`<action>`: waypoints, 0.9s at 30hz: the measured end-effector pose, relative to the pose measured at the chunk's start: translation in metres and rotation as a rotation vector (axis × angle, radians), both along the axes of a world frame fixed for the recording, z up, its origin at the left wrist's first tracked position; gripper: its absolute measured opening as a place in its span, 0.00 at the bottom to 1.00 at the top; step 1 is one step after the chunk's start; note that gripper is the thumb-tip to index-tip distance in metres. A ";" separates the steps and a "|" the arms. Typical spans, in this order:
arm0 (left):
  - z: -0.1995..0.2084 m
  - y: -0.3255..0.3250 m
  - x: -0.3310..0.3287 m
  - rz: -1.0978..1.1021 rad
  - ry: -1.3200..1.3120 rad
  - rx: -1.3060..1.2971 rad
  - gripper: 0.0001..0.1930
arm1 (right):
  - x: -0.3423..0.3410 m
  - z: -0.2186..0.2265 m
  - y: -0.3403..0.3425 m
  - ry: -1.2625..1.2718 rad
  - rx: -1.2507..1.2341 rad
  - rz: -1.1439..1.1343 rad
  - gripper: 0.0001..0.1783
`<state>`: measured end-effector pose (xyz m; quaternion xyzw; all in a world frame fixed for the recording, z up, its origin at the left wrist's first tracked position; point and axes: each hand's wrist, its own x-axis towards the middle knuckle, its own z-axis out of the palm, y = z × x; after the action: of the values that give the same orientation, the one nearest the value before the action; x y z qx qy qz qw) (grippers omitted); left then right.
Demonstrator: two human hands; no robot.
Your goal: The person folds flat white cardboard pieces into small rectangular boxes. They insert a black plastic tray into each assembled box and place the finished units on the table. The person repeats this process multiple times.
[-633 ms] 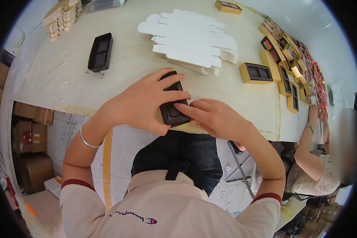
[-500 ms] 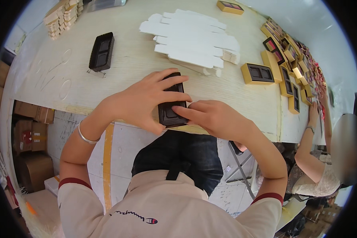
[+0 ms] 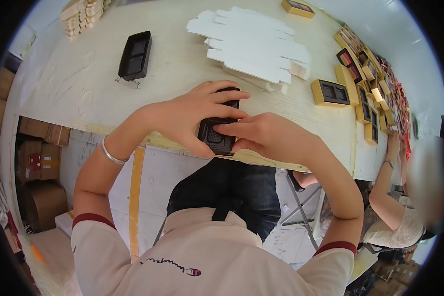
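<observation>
At the table's near edge lies a black plastic tray [image 3: 217,140] with moulded hollows, partly covered by my hands. My left hand [image 3: 195,116] holds it from the left, fingers reaching across its far part and thumb against the near left side. From the right, my right hand [image 3: 264,135] grips it too, the index finger pressing into the near hollow and the thumb by the right edge. A second black tray [image 3: 135,56] rests farther off to the left. Beyond my hands spreads a pile of flat white carton blanks [image 3: 254,44].
Gold boxes with black inserts, such as one nearby gold box [image 3: 330,92], crowd the right side. A co-worker's arm [image 3: 386,180] reaches among them. Another gold box [image 3: 298,8] sits at the far edge. Stacked cream pieces [image 3: 84,17] stand far left; brown cartons [image 3: 44,160] are below the table.
The view has shifted slightly, moving the table things a little right and up. Both hands stay on the black tray; my right fingers have shifted slightly, the thumb now showing by its edge.
</observation>
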<state>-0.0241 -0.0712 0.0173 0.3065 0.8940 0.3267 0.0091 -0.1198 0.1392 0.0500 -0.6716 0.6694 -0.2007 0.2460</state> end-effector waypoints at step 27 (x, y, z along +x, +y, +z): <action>-0.011 0.036 0.067 0.475 0.217 -0.146 0.46 | 0.077 -0.057 0.029 0.423 -0.460 -0.480 0.35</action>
<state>0.0431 -0.0348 0.0068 0.1199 0.9578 0.2194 -0.1416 -0.0431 0.1679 -0.0072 -0.5599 0.7810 -0.2546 -0.1085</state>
